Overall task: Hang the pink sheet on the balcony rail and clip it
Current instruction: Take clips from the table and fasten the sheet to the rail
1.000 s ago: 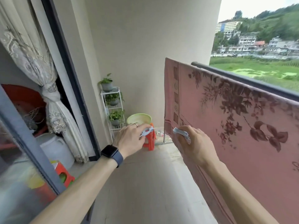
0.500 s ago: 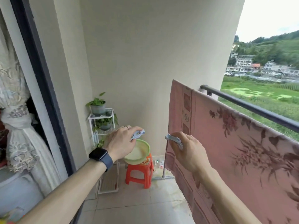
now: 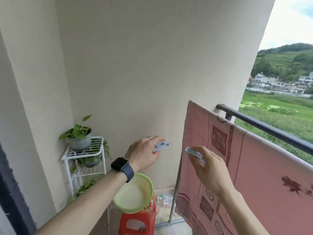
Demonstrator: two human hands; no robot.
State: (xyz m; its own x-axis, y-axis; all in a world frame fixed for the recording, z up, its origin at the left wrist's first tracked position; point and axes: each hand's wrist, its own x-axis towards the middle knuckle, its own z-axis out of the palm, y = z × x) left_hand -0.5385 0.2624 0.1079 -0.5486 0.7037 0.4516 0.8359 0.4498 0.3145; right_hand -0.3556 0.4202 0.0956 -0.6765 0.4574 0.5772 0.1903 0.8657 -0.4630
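The pink flowered sheet (image 3: 257,167) hangs draped over the dark balcony rail (image 3: 264,126), its left edge near the wall end of the rail. My left hand (image 3: 144,153), with a watch on the wrist, grips a pale blue clothes clip (image 3: 161,145) left of the sheet, apart from it. My right hand (image 3: 210,168) holds a second pale blue clip (image 3: 194,154) in front of the sheet's left border, well below the rail.
A white wire plant stand (image 3: 84,153) with potted plants (image 3: 78,134) stands in the left corner. Below my hands a green basin (image 3: 133,194) sits on an orange stool (image 3: 137,221). The beige wall (image 3: 144,65) closes the balcony's far end.
The view has swung up and toward the wall end of the rail. Both hands, each still with its clip, have risen and come nearer the sheet's left edge.
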